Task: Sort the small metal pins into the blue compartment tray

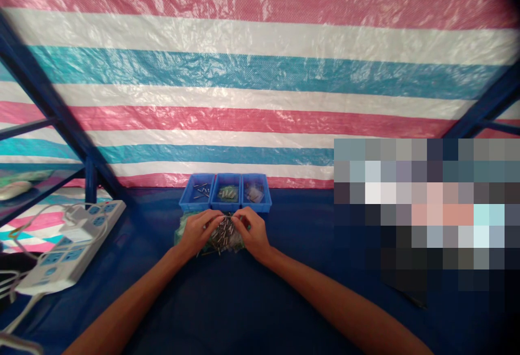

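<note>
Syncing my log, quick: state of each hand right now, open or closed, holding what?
Left hand: pinched closed, apparently on a small thin piece, too tiny to identify.
Right hand: pinched closed, apparently on the same small thin piece.

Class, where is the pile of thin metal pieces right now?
In the head view, the pile is low and slightly left of centre, between the left hand and right hand, just nearer than the blue bins.

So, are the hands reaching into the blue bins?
No, the left hand and right hand are at metal pieces heaped in front of the blue bins.
</note>
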The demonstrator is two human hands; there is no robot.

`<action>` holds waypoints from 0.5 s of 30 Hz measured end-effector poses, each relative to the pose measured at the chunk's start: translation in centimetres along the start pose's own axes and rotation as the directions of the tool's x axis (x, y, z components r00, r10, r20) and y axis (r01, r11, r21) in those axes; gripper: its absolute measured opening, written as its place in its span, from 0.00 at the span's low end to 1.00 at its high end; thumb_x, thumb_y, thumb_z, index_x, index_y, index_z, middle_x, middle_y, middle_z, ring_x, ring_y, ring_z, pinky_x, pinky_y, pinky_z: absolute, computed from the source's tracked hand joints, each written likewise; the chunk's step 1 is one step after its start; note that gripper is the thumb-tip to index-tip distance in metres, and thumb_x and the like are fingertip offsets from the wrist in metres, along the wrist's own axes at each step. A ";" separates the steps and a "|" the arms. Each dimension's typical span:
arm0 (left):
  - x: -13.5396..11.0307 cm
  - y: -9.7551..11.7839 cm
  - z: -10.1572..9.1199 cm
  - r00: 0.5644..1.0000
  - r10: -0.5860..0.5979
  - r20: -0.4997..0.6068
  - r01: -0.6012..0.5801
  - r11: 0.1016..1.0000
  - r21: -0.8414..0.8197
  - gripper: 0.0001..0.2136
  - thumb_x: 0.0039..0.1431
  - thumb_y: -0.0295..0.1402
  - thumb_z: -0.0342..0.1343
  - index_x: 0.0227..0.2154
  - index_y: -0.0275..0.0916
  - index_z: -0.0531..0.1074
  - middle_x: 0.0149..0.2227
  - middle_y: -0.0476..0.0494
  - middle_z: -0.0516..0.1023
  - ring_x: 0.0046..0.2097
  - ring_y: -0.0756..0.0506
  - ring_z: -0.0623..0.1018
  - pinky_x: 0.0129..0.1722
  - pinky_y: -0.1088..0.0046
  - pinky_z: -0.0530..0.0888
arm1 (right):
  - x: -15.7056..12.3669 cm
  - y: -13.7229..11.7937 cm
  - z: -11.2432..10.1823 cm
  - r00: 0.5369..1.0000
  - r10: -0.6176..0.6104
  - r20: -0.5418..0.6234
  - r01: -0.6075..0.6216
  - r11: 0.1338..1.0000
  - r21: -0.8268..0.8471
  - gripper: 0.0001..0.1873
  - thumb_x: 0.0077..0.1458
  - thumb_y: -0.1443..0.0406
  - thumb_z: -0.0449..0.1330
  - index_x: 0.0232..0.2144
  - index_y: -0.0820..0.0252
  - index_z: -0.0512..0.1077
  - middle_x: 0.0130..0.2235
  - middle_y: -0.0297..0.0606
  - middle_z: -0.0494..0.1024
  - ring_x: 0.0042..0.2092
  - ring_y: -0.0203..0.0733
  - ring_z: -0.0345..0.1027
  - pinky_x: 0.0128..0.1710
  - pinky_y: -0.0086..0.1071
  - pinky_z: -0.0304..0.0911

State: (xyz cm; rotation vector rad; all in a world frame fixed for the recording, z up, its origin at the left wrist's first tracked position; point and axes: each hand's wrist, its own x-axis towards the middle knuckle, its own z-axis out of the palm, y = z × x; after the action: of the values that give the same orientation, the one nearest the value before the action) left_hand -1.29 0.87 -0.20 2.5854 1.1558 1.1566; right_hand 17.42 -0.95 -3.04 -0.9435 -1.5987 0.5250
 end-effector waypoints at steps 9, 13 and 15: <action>0.0 -0.3 0.4 0.995 0.066 -0.080 -0.072 0.995 -0.074 0.06 0.61 0.33 0.54 0.37 0.38 0.73 0.36 0.45 0.78 0.34 0.50 0.77 0.37 0.76 0.74 | 0.1 0.0 0.0 0.999 -0.039 -0.004 0.039 0.999 0.000 0.11 0.61 0.61 0.53 0.30 0.60 0.70 0.30 0.35 0.70 0.30 0.36 0.62 0.31 0.29 0.58; 0.1 -0.1 0.2 0.996 0.078 -0.051 -0.082 0.993 -0.084 0.06 0.62 0.30 0.51 0.36 0.38 0.73 0.35 0.45 0.78 0.38 0.49 0.77 0.40 0.75 0.73 | 0.1 -0.2 -0.1 0.999 -0.045 0.008 0.045 0.999 -0.003 0.11 0.61 0.61 0.53 0.29 0.60 0.71 0.30 0.35 0.70 0.31 0.36 0.62 0.32 0.30 0.58; 0.1 0.0 0.1 0.997 0.065 -0.036 -0.067 0.995 -0.069 0.06 0.63 0.31 0.51 0.35 0.38 0.73 0.34 0.45 0.78 0.37 0.50 0.77 0.39 0.76 0.72 | 0.1 -0.1 -0.1 1.000 -0.030 0.003 0.030 1.000 0.000 0.10 0.61 0.61 0.53 0.32 0.59 0.71 0.30 0.35 0.70 0.30 0.36 0.63 0.32 0.29 0.59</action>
State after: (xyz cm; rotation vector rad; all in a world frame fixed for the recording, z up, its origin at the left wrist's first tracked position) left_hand -1.22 0.99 -0.21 2.5793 1.0242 1.2357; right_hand 17.45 -0.97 -2.90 -0.9178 -1.6130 0.5057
